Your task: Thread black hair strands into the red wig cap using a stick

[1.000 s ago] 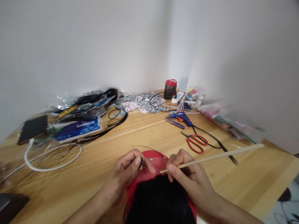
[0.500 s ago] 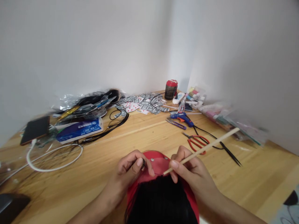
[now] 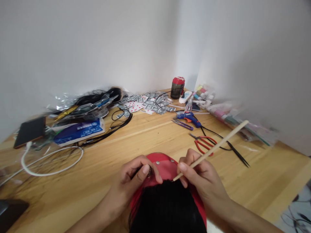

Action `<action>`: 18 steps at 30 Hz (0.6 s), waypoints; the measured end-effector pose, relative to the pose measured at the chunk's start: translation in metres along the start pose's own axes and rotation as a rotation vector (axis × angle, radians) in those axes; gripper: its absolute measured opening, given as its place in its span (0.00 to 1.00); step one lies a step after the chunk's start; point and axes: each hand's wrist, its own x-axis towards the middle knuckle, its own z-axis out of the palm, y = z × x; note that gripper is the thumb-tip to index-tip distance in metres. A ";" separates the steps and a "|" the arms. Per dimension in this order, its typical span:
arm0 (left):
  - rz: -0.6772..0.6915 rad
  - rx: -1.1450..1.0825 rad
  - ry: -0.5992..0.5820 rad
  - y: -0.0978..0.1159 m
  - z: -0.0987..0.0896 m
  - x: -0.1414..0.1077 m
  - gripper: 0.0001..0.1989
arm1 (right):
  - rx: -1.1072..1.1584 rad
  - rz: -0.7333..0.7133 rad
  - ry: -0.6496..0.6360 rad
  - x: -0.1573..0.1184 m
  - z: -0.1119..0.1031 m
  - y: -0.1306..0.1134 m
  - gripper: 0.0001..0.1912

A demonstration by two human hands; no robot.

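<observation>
A red rounded form [image 3: 155, 158] with two round pale pin heads stands before me, pinkish mesh over its top. Long black hair [image 3: 167, 208] hangs down its near side from a hairline across the mesh. My right hand [image 3: 200, 171] pinches a thin pale wooden stick [image 3: 213, 147] like a pencil, its lower tip touching or just above the hairline. Any fine point at that tip is too small to tell. My left hand [image 3: 138, 174] is closed at the hairline's left, thumb against curled fingers, with a small dark thing [image 3: 149, 171] between them, unclear what. One left finger points to the hairline.
Red-handled pliers [image 3: 204, 144], a blue glue gun [image 3: 188, 119], purple snips [image 3: 182, 124] and black tweezers [image 3: 239, 154] lie at the right. Scattered playing cards [image 3: 145, 103] lie at the back. A phone [image 3: 30, 131] with a white cable and a blue packet [image 3: 80, 131] are left.
The view has shifted slightly, so the table things sit a little higher. The stick's tip has moved slightly right along the hairline. Both hands keep their grips.
</observation>
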 end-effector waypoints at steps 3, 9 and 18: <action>-0.010 0.009 0.001 0.001 0.000 -0.001 0.15 | -0.009 0.000 0.019 -0.001 0.001 -0.002 0.19; -0.051 -0.035 0.002 0.000 -0.001 -0.002 0.15 | -0.012 0.005 0.076 -0.002 0.002 -0.002 0.19; -0.168 -0.094 0.297 -0.001 -0.035 0.020 0.19 | 0.001 -0.019 0.189 0.000 0.002 0.002 0.19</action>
